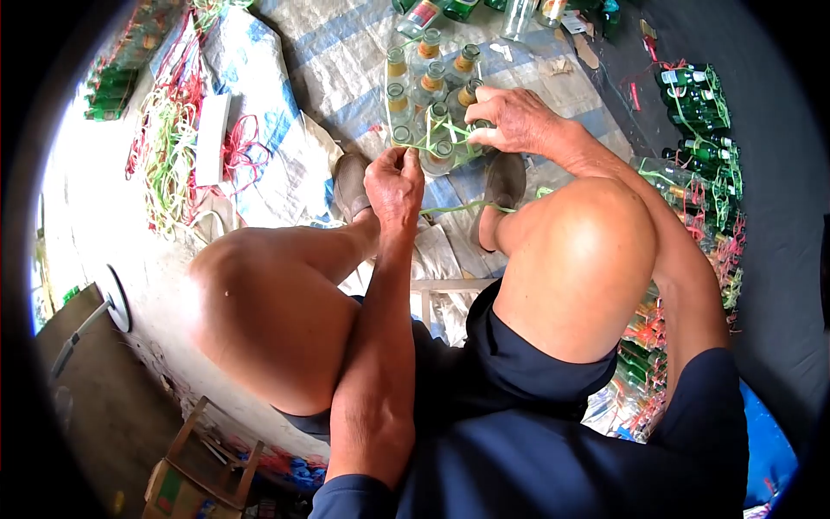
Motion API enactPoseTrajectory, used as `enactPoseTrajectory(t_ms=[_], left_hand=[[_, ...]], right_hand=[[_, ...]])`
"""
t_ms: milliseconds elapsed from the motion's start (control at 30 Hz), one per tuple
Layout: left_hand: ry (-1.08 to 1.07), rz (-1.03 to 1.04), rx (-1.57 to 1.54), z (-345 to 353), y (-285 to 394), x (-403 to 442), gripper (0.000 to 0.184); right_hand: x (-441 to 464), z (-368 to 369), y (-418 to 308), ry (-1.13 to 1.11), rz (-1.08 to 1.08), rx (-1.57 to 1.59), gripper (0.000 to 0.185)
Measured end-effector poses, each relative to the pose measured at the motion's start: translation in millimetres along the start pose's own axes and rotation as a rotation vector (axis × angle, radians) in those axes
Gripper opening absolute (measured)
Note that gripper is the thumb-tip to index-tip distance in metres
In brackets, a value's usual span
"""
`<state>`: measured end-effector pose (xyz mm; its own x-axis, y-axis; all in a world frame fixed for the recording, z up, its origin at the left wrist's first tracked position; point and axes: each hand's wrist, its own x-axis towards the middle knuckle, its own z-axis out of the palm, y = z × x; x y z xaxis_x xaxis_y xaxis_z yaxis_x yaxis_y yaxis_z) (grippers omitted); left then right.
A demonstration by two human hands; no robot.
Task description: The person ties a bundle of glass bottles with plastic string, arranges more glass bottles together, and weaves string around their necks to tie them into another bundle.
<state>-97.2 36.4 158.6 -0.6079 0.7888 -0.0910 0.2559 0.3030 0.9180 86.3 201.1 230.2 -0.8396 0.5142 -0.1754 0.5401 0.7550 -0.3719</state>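
Observation:
In front of my feet stands a tight cluster of clear glass bottles (430, 82), upright, with yellowish neck labels. Green plastic string (437, 125) crosses the necks of the nearer bottles. My left hand (395, 183) is closed at the near left bottle, pinching the string between thumb and fingers. On the right side of the cluster, my right hand (512, 121) has its fingers curled by the bottle necks, with thumb and forefinger at the string. The exact grip there is partly hidden. A loose length of string (462, 208) trails below the bottles, between my knees.
Red and green strings (169, 143) lie heaped at the left beside a white block (212, 138). Green bottles (696, 104) bound with string line the right side. More bottles (462, 9) lie at the far edge of the checked sheet (337, 52). My shoes (353, 186) flank the cluster.

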Motion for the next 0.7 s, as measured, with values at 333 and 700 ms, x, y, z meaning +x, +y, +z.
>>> enactPoseTrajectory(t_ms=[333, 700], left_hand=[[-0.029, 0.210, 0.571, -17.4, 34.8, 7.8, 0.018], [-0.274, 0.488, 0.862, -39.3, 63.5, 36.6, 0.019]], right_hand=[[-6.0, 11.8, 4.3, -0.013, 0.064, 0.112, 0.032], [-6.9, 24.4, 15.0, 0.048, -0.016, 0.162, 0.030]])
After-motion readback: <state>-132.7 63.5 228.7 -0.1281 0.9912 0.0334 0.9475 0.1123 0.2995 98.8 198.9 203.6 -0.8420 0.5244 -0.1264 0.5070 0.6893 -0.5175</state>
